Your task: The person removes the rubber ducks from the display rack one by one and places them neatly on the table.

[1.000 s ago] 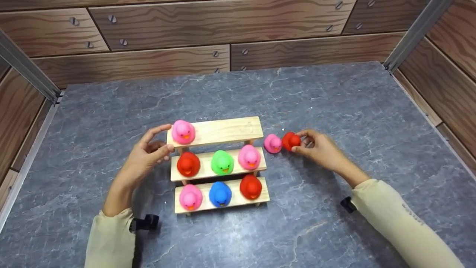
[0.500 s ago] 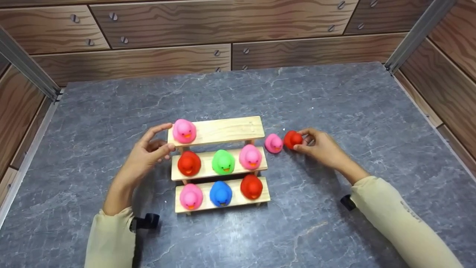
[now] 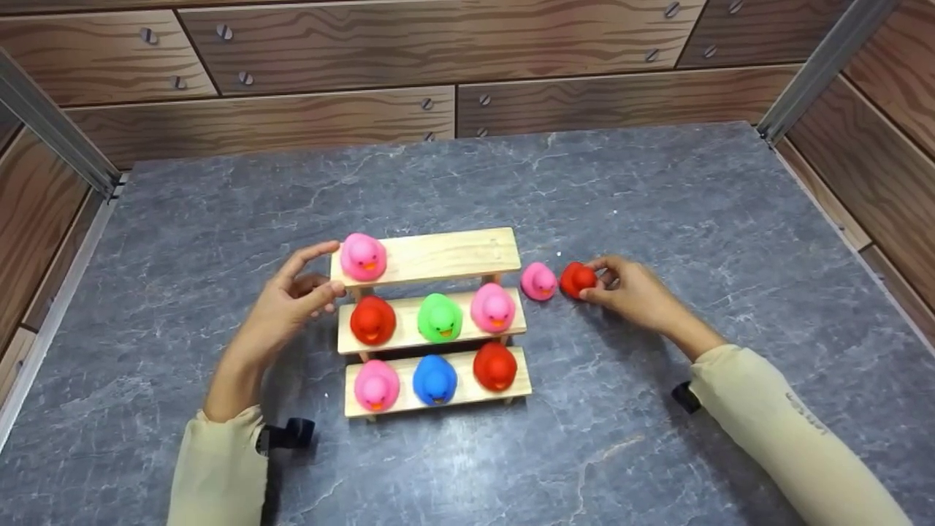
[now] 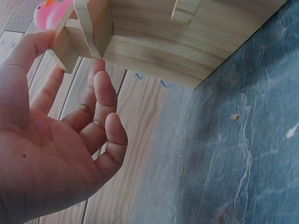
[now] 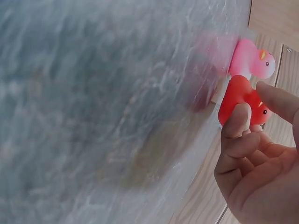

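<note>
My left hand [image 3: 281, 303] is at the left end of a three-step wooden display stand [image 3: 449, 256], thumb and forefinger gripping the end of its top board. In the left wrist view the other fingers [image 4: 105, 88] curl loosely below that board. A pink rubber duck [image 3: 364, 257] sits at the top step's left end. To the right of the stand, my right hand [image 3: 628, 292] pinches a red rubber duck [image 5: 233, 95] between thumb and fingers, low at the tabletop. Close beside it on the table is a smaller-looking pink duck [image 3: 539, 282].
On the middle step stand a red duck [image 3: 372, 321], a green duck [image 3: 440, 319] and a pink duck [image 3: 493, 308]. The bottom step holds a pink duck [image 3: 377, 386], a blue duck [image 3: 435, 380] and a red duck [image 3: 496, 367]. Wood-patterned walls [image 3: 307, 120] surround the grey marbled table [image 3: 467, 475].
The red duck in my right hand has shifted very slightly right, leaving a small gap to the pink duck on the table. My left hand keeps its place on the stand.
</note>
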`<state>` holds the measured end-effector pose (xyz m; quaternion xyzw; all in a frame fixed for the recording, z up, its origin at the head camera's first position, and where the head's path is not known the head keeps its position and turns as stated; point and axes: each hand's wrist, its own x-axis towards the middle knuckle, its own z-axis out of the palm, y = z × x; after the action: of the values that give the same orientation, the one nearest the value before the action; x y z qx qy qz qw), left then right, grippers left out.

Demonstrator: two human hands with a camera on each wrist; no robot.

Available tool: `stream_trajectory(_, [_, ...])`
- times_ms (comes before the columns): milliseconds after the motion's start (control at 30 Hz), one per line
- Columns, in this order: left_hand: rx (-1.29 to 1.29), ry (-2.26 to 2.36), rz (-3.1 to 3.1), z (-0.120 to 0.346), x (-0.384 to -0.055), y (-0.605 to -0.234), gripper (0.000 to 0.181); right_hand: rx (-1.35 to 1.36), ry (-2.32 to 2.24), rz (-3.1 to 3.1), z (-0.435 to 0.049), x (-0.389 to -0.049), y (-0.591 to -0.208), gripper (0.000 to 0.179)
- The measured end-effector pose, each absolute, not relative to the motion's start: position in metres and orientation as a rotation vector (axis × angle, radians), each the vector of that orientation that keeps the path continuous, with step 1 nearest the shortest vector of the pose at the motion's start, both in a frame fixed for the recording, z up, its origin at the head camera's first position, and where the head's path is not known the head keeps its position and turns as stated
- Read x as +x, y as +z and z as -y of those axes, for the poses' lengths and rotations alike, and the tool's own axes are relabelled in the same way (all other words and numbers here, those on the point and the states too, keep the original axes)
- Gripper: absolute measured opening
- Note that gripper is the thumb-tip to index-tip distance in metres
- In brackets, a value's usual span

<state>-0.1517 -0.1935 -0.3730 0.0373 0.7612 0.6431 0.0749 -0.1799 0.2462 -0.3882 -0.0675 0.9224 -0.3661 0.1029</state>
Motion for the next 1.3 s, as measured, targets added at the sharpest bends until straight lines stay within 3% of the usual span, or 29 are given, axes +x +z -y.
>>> stream_trajectory(900, [0.123,1.946,-2.246,0.194,-0.151,-0.374,0.053,-0.208,-1.019,-2.677,-0.249,-0.181,-0.389,0.048])
stream_trajectory(1300, [0.111,2.007,-2.188,0.192,-0.15,-0.376,0.051,-0.205,-1.086,-2.712,-0.251,-0.175,-0.362,0.053])
